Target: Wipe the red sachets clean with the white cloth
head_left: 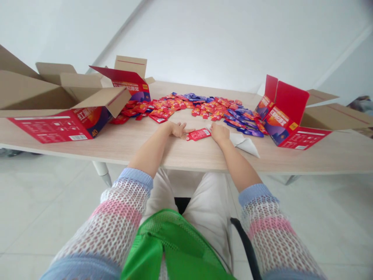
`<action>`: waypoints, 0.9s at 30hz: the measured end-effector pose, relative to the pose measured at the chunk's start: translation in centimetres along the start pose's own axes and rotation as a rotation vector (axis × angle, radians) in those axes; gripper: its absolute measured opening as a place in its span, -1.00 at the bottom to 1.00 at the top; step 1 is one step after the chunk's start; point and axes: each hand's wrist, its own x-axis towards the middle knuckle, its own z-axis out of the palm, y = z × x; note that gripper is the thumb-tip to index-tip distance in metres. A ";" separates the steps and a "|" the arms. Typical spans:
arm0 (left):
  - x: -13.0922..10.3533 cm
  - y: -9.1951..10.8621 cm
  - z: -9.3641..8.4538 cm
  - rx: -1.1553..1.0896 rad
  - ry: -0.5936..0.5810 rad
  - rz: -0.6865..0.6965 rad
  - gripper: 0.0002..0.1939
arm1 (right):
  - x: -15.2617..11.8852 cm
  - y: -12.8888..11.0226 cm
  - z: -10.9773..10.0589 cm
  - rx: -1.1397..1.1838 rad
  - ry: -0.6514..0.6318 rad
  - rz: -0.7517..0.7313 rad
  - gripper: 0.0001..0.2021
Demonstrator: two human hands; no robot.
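A red sachet (199,134) with white print and a barcode lies flat on the table between my hands. My left hand (180,130) rests at its left end, fingers spread and fingertips touching its edge. My right hand (219,133) is closed at the other end of the sachet. A white cloth or tissue (245,144) comes out from under that hand to the right, and a small bit of white shows by its fingers. Beyond my hands, a heap of red sachets (166,107) curves across the table, mixed with purple sachets (240,121).
An open carton (55,126) with raised flaps stands at the left, with another red carton (132,87) behind it. On the right is an open red carton (287,126), close to the heap. The table's front edge (192,168) runs just above my lap.
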 end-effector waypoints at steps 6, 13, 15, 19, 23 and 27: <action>0.1 0.0 0.0 0.000 -0.005 -0.007 0.15 | -0.8 1.1 -1.3 0.118 0.117 -0.020 -0.62; 0.3 -0.2 0.1 0.000 0.015 -0.008 0.18 | -2.9 -2.7 -1.2 0.290 0.016 -0.415 -0.62; 0.3 -0.2 0.2 -0.012 0.026 -0.006 0.20 | -3.4 -3.5 -1.0 0.299 -0.057 -0.507 -0.66; 0.5 -0.4 0.2 -0.036 0.036 0.011 0.22 | -3.5 -3.8 -1.1 0.239 -0.138 -0.536 -0.67; 0.5 -0.5 0.2 -0.028 0.017 -0.005 0.20 | -2.6 -3.1 -1.4 0.159 -0.122 -0.393 -0.65; 0.2 -0.4 0.0 -0.028 0.003 0.005 0.22 | -1.7 -2.2 -1.4 0.131 -0.108 -0.248 -0.63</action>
